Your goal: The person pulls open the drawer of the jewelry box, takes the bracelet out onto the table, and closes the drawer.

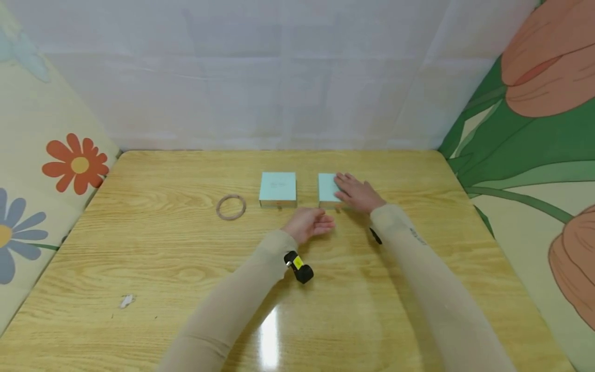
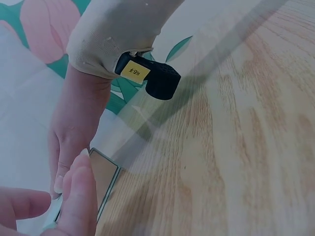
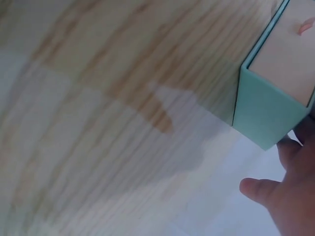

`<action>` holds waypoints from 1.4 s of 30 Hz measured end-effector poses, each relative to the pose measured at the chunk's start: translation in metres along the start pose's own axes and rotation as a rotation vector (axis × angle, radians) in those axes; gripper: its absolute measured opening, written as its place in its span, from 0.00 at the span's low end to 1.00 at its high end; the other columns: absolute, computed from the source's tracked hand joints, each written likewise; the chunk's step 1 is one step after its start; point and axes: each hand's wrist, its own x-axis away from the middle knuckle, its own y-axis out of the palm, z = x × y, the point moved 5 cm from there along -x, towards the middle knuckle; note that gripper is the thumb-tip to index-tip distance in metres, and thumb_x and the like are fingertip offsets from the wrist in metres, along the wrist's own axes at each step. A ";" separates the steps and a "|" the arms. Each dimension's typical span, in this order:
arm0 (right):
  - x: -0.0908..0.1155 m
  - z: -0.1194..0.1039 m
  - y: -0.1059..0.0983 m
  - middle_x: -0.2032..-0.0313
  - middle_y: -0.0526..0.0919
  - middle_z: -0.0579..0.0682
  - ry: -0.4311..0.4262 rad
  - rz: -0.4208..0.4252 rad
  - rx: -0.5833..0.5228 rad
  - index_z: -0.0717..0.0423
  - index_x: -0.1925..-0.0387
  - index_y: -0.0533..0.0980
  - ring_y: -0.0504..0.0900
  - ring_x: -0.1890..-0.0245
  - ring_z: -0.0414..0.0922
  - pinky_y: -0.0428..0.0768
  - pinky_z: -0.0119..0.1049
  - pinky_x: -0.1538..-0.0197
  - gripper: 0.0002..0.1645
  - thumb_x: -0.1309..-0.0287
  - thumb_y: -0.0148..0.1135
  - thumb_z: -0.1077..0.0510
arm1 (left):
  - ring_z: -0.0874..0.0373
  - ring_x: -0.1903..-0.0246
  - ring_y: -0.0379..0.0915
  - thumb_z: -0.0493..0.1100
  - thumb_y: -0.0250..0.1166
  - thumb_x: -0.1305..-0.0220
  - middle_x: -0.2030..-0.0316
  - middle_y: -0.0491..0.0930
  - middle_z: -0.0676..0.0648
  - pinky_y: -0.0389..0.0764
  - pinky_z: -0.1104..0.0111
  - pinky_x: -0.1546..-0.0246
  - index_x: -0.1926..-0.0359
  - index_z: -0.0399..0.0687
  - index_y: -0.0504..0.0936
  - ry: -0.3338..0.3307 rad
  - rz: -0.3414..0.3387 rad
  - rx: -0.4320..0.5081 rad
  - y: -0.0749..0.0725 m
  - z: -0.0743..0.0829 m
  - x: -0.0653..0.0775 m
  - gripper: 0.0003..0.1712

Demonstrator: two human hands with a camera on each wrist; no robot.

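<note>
Nothing is pinched by either hand here: the left hand (image 1: 309, 225) is held with loosely extended fingers, and the right hand (image 1: 359, 194) is laid over a box with fingers nearly straight, one digit seen spread from the rest in the right wrist view. At the near left, a white scrap (image 1: 127, 300) is seen on the wooden table (image 1: 162, 253). Farther back, a pinkish-grey ring (image 1: 231, 218) is seen lying flat, untouched. To its right, the left box (image 1: 278, 186), pale blue-green on top, is set with its front to the near side. Next along, the left hand is poised nearer than the gap between the boxes; no contact with either can be made out. And now the busy spot: the right box (image 1: 327, 186), its top partly covered by the right hand, its peach front panel (image 3: 283, 59) and small tab (image 3: 306, 25) shown in the right wrist view. A steadying touch seems to be given. Pressure is best applied lightly and evenly, straight down, so that the box is not skewed; the front should be left uncovered and the tab unsnagged.
</note>
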 end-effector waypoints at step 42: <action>-0.002 0.008 0.003 0.27 0.48 0.63 -0.072 0.029 -0.007 0.69 0.29 0.51 0.43 0.27 0.61 0.43 0.52 0.26 0.32 0.24 0.40 0.53 | 0.54 0.71 0.79 0.35 0.50 0.25 0.72 0.79 0.43 0.77 0.58 0.44 0.41 0.28 0.70 -0.083 -0.033 0.070 0.029 -0.007 -0.031 0.18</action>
